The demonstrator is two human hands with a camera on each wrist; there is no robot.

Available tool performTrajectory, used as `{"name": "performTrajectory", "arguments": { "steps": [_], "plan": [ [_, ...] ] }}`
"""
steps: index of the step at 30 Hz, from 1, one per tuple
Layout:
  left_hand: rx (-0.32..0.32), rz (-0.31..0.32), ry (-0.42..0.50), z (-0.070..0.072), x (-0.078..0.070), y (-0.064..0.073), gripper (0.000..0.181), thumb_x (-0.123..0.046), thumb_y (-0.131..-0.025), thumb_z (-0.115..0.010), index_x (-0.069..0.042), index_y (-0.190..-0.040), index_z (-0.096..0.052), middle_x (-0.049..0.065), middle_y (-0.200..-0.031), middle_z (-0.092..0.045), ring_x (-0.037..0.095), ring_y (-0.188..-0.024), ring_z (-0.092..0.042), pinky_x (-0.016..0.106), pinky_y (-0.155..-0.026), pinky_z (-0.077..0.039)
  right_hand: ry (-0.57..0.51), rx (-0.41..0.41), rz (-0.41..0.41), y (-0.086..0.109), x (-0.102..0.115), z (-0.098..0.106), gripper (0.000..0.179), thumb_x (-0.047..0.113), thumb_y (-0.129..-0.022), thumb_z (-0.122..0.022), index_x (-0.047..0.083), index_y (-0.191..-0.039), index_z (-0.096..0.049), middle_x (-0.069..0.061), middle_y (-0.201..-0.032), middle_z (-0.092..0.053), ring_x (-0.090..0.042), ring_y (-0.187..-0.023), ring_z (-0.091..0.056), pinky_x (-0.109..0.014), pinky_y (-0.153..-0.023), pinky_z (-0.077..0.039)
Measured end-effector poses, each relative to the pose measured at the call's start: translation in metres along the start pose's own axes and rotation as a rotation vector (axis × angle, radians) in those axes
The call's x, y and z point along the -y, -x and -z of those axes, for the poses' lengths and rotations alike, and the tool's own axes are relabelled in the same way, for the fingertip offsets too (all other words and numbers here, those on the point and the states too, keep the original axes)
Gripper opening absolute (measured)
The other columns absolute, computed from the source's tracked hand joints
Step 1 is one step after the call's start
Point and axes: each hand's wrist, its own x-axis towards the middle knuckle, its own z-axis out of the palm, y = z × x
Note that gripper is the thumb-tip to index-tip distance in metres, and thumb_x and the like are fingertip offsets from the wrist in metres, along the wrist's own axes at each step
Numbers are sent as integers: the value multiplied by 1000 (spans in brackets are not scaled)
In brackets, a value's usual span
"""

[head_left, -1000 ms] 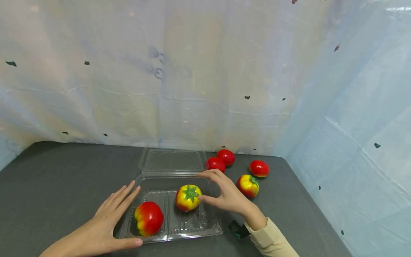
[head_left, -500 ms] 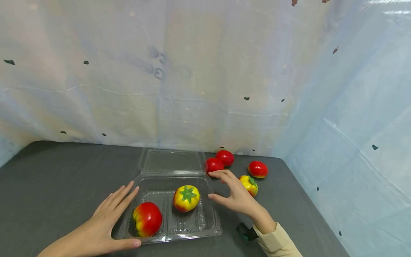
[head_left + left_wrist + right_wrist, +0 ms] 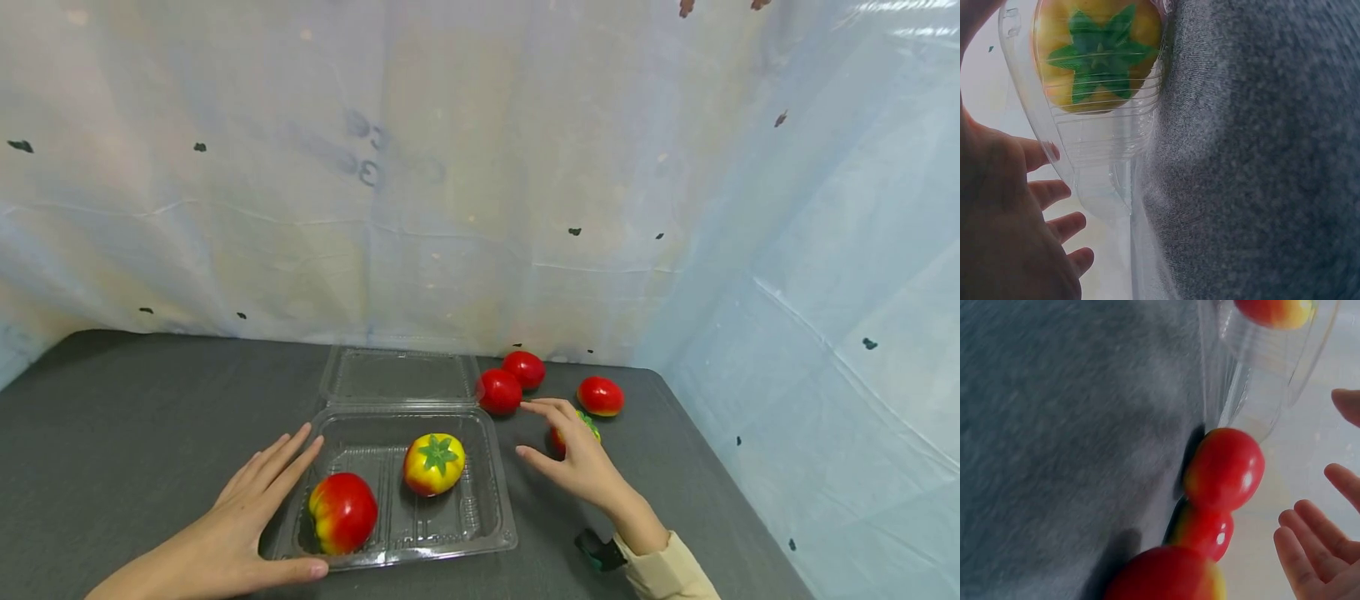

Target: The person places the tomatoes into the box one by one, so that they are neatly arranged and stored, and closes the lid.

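Observation:
A clear plastic clamshell container point(image 3: 491, 500) stands with its lid folded back. Inside are two glossy toy fruits: a red one point(image 3: 343, 512) at the front left and a yellow one point(image 3: 435, 464) with a green star-shaped calyx. My left hand point(image 3: 232, 525) lies along the container's left side, fingers straight and spread, fingertips right at the rim in the left wrist view. My right hand point(image 3: 577, 467) is just right of the container, holding nothing, fingers relaxed and apart. It partly hides a red-and-yellow fruit point(image 3: 558, 442) with green leaves.
Two red fruits point(image 3: 499, 392) sit side by side by the lid's point(image 3: 401, 375) right edge. Another red fruit point(image 3: 601, 396) lies farther right. The dark grey table point(image 3: 150, 417) ends at a hanging plastic sheet point(image 3: 450, 208) behind and on the right.
My right hand has drawn away from the yellow fruit in the container and moved right, toward the red-and-yellow fruit on the table. My left hand has stayed in place.

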Motion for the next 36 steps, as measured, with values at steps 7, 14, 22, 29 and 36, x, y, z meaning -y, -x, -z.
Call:
{"name": "performTrajectory", "arguments": {
  "steps": [7, 14, 22, 29, 36],
  "plan": [
    [-8, 6, -29, 0, -2, 0, 111, -55, -71, -76, -24, -156, -11, 5, -162, -3, 46, -138, -14, 28, -109, 27, 23, -34, -26, 7, -12, 5, 54, 23, -79, -78, 14, -129, -58, -6, -130, -54, -26, -120, -52, -53, -97, -46],
    [-9, 15, -23, -1, -4, 0, 110, -56, -71, -76, -25, -156, -12, 5, -162, -4, 48, -137, -15, 27, -107, 28, 53, -60, -54, 13, -21, 9, 53, 22, -79, -78, 13, -128, -59, -11, -132, -53, -32, -119, -51, -54, -92, -48],
    [-21, 1, -21, -2, -4, 0, 110, -55, -71, -76, -24, -155, -14, 6, -162, -4, 48, -136, -17, 26, -107, 27, 72, -71, -132, 19, -28, 12, 56, 24, -79, -78, 13, -130, -58, -18, -142, -43, -41, -126, -42, -66, -95, -34],
    [-18, 3, -24, -1, -3, 0, 110, -54, -71, -76, -24, -156, -12, 5, -162, -3, 48, -137, -15, 29, -108, 27, 56, -33, -212, 22, -35, 14, 64, 29, -81, -76, 13, -137, -50, -23, -149, -32, -44, -135, -30, -76, -99, -18],
    [-20, -3, -21, -2, -4, 0, 110, -54, -71, -76, -24, -156, -12, 5, -162, -3, 46, -139, -13, 30, -108, 27, 54, -14, -266, 23, -44, 15, 73, 36, -84, -72, 9, -144, -40, -23, -146, -36, -43, -129, -40, -65, -99, -36]
  ]
}}
